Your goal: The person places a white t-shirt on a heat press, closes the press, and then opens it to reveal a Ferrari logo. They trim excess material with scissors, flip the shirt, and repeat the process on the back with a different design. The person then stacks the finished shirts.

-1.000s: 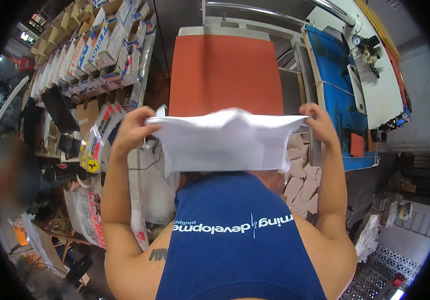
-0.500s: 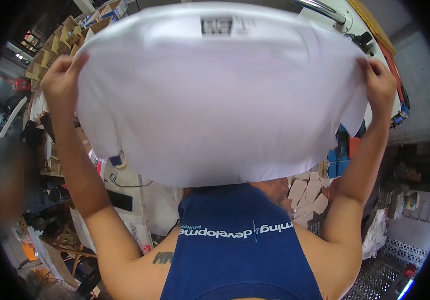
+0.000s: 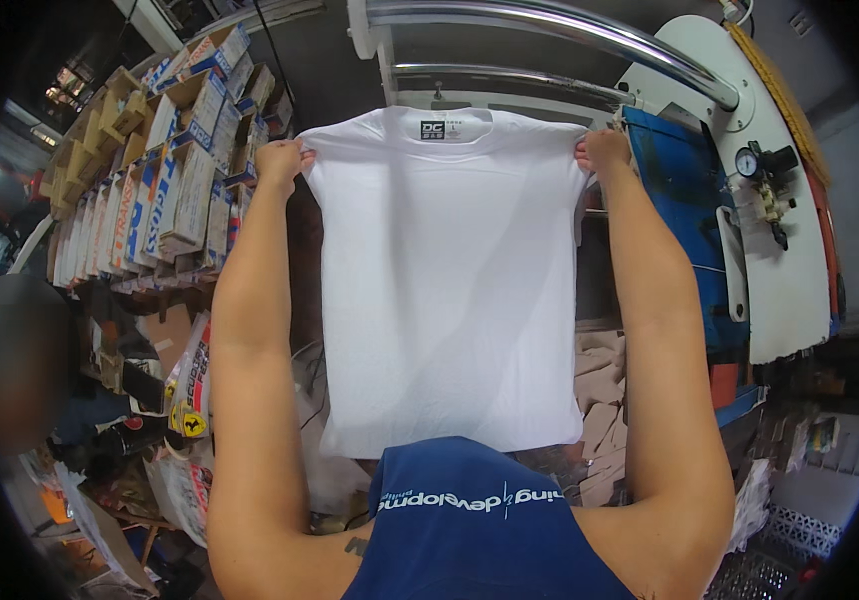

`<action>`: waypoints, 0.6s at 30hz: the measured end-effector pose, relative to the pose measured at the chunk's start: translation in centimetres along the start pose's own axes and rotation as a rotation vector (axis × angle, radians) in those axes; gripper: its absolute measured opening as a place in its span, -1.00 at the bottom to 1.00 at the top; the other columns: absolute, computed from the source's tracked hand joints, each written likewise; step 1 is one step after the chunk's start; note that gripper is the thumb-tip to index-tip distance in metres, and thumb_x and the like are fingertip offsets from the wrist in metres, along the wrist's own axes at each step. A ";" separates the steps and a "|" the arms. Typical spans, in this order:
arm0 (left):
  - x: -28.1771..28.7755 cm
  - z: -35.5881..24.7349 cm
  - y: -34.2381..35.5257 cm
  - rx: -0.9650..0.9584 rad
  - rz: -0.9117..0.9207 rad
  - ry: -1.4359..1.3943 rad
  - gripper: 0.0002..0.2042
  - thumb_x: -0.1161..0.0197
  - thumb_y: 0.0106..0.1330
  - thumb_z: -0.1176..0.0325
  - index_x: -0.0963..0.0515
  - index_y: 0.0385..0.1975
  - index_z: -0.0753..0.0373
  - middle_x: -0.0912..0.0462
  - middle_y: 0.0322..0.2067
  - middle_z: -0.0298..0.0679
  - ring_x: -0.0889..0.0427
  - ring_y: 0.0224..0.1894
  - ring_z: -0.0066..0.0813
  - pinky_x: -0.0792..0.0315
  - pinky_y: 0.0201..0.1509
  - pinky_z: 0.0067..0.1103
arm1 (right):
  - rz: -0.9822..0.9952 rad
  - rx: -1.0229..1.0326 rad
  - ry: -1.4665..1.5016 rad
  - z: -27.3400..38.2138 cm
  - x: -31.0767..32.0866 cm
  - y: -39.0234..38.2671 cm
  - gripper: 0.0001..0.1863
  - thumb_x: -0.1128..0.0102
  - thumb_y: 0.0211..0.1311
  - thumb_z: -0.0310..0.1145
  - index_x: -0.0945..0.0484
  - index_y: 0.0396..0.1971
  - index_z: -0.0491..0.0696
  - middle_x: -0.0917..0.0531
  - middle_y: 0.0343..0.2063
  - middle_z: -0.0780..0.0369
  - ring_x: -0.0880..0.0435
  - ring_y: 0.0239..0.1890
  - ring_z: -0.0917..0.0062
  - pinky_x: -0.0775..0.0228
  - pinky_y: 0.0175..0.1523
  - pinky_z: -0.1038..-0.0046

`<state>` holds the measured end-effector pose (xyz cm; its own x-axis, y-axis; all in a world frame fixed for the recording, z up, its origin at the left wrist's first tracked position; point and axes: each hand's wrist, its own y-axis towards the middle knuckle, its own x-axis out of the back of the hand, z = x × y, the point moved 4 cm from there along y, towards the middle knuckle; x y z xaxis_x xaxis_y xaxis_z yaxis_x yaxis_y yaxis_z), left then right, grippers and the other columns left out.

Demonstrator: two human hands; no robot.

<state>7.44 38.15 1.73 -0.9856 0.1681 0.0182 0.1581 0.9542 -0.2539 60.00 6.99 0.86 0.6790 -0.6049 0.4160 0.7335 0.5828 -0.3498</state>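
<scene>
A plain white T-shirt [image 3: 450, 280] hangs spread between my hands, its neckline and dark printed neck label at the far end and its hem toward my body. My left hand [image 3: 283, 165] is closed on the left shoulder or sleeve, fingers pinching the cloth. On the other side my right hand [image 3: 605, 153] pinches the matching right edge. Both arms are stretched forward and the fabric is held fairly taut across the top, with soft folds lower down. Whatever lies straight beneath the shirt is hidden.
Beyond the shirt is a machine with a chrome tube [image 3: 550, 25], a white side panel [image 3: 695, 75] and a pressure gauge [image 3: 747, 162]. Blue panel [image 3: 675, 200] stands right. Stacked cardboard boxes [image 3: 185, 190] fill the left. Cardboard pieces [image 3: 605, 400] lie below right. A person [image 3: 15, 370] is far left.
The shirt has swung down from a raised, billowing position to a flatter spread. My hands have come closer together and reach farther forward, both still gripping it.
</scene>
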 end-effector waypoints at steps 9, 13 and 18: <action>-3.8 1.7 0.4 -0.462 -0.152 0.736 -0.72 -0.30 0.31 0.57 -0.60 0.02 0.41 -0.73 -0.10 0.01 -0.77 -0.12 -0.16 -0.64 0.05 -0.41 | -0.508 0.420 -0.493 0.9 -5.5 -1.7 -0.66 -0.32 0.24 -0.25 -0.68 -0.04 -0.09 -0.74 -0.05 0.01 -0.70 0.04 0.05 -0.50 0.22 0.16; -11.9 1.3 -6.1 -1.101 0.261 0.742 -0.74 -0.26 0.19 0.56 -0.68 -0.11 0.30 -0.69 -0.11 -0.01 -0.65 0.01 0.01 -0.52 0.16 -0.24 | -0.208 0.854 -0.732 4.3 -15.0 -9.8 -0.72 -0.26 0.32 -0.26 -0.64 -0.07 -0.10 -0.68 -0.03 0.04 -0.60 0.07 0.09 -0.46 0.18 0.09; -18.2 3.2 -10.2 -0.981 0.233 1.048 -0.84 -0.26 0.27 0.38 -0.65 -0.20 0.20 -0.68 -0.25 -0.15 -0.64 -0.10 -0.05 -0.49 -0.04 -0.12 | -0.099 0.675 -0.947 6.2 -21.4 -12.6 -0.55 -0.13 0.38 0.03 -0.63 0.02 -0.01 -0.63 0.05 0.11 -0.55 0.15 0.16 -0.32 0.25 0.00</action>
<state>23.56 24.55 0.91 -0.5049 0.0297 0.8627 0.7052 0.5905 0.3924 36.01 15.95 1.56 0.1164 -0.1835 0.9761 0.4236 0.8981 0.1183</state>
